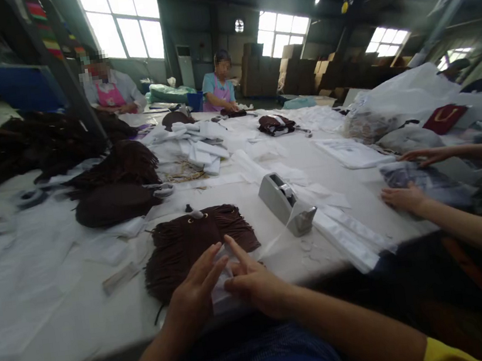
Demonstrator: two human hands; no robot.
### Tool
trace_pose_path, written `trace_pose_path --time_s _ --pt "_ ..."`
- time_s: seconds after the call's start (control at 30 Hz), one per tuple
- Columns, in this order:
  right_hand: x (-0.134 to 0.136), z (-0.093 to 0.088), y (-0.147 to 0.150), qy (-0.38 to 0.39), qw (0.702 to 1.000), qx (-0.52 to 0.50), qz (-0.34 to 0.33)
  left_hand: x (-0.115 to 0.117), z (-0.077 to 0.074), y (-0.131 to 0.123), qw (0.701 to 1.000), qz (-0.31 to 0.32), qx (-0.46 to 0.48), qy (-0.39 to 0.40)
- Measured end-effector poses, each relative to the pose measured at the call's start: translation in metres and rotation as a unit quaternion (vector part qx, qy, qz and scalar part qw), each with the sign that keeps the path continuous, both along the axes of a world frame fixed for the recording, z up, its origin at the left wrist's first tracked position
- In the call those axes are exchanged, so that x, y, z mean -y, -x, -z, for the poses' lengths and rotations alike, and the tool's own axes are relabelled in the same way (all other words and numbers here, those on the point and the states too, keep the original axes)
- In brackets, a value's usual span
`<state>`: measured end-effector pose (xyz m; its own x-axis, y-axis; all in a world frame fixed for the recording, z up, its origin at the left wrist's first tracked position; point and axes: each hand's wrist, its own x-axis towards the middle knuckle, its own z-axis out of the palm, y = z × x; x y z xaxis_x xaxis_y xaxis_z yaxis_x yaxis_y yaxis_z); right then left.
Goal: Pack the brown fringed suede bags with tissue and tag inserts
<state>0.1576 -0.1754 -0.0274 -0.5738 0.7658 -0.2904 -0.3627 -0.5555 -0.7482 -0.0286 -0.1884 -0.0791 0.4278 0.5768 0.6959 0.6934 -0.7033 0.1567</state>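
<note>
A dark brown fringed bag (195,240) lies flat on the white table (54,311) in front of me. At its near edge my left hand (194,296) rests with fingers stretched out over the fringe and a white piece of paper or plastic (220,293). My right hand (249,280) is beside it, index finger pointing forward, the other fingers curled onto the same white piece. The two hands touch each other.
A grey tape dispenser (286,204) stands right of the bag, with white packets (346,237) beyond it. More brown fringed bags (113,188) pile up at left. A co-worker's two hands (407,197) handle a bag at right. Two people work at the far end.
</note>
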Motion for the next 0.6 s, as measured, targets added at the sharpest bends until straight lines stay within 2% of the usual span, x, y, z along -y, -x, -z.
trace_pose_path --time_s 0.13,0.27,0.43,0.6 --pt "-0.009 -0.013 -0.007 0.019 0.998 0.012 -0.062 -0.003 0.002 0.004 0.997 0.065 0.033 0.008" --pt "-0.020 -0.019 -0.017 -0.020 0.995 0.044 -0.084 0.000 0.006 0.009 0.992 0.106 0.060 0.012" --pt "-0.035 -0.021 -0.018 -0.056 0.996 0.055 -0.040 0.005 0.007 0.012 0.985 0.136 0.100 0.045" --pt "-0.065 -0.027 -0.009 -0.021 0.999 0.037 0.009 0.006 0.001 0.010 0.979 0.156 0.120 0.048"
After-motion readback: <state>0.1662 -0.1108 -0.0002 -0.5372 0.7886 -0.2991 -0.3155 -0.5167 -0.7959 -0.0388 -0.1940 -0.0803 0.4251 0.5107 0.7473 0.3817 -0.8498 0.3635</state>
